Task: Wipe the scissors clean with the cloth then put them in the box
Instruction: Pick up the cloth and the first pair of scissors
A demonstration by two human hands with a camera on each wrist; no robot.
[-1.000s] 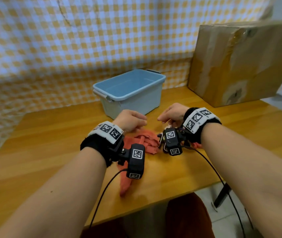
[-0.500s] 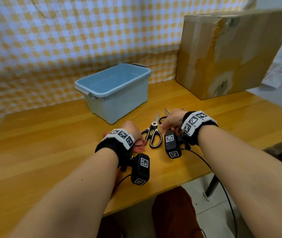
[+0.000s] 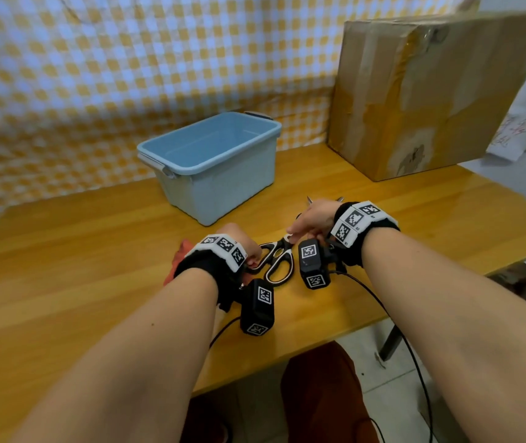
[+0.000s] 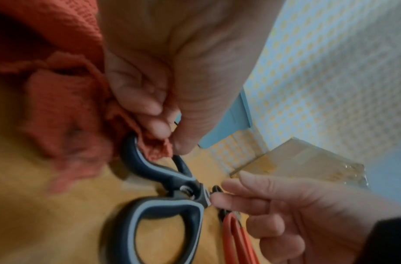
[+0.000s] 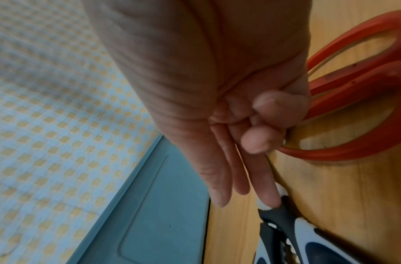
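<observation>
Black-and-grey-handled scissors [image 3: 279, 260] lie on the wooden table between my hands, handles toward me. My left hand [image 3: 248, 247] pinches a bunched red cloth [image 4: 66, 107] between thumb and fingers, right at the scissors' [image 4: 167, 210] upper handle loop. My right hand [image 3: 306, 222] lays two straight fingers [image 5: 267, 192] on the scissors near the pivot; its other two fingers are curled. A second pair with red handles [image 5: 364, 89] lies under that hand. The open blue box [image 3: 223, 193] stands just beyond, and nothing shows inside it.
A large cardboard box [image 3: 421, 91] stands at the back right of the table. A yellow-checked cloth covers the wall behind. The table's front edge [image 3: 287, 356] is near my wrists, and camera cables hang over it.
A second ago the red cloth lay spread under both hands. My left hand has drawn it back and to the left, uncovering the black-handled scissors. The head view has shifted.
</observation>
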